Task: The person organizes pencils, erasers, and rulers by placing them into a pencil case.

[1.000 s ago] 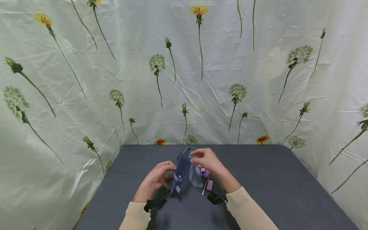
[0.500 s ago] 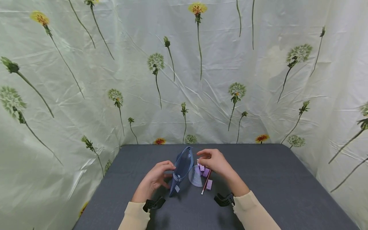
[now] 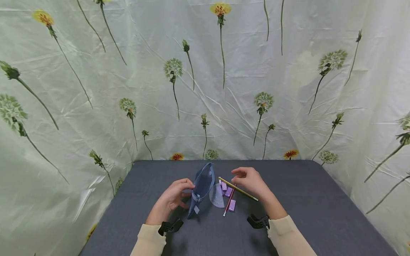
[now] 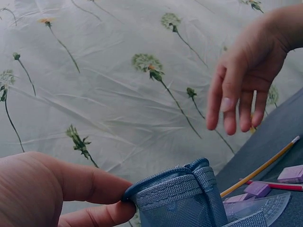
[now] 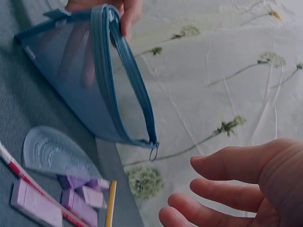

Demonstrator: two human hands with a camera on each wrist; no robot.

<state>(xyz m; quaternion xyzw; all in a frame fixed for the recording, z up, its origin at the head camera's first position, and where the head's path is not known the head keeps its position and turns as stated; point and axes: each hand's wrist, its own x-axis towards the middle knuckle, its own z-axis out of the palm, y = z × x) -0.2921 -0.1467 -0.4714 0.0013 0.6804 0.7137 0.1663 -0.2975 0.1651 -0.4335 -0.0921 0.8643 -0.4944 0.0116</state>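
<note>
My left hand pinches the rim of a blue mesh zip pouch, thumb and fingers at its near left edge. The pouch stands upright, its zipped mouth gaping; a ring pull hangs at one end in the right wrist view. My right hand hovers to the right of the pouch, fingers loosely bent and holding nothing. Below it lie a yellow pencil, a red pencil, several purple erasers and a clear protractor beside the pouch.
A dark grey table carries everything. Behind and at both sides hangs a pale curtain printed with dandelions. Each wrist bears a black strap, below cream sleeves.
My right hand has moved right, away from the pouch's mouth. The yellow pencil and more of the erasers have come into view where it was. My left hand keeps its hold on the pouch.
</note>
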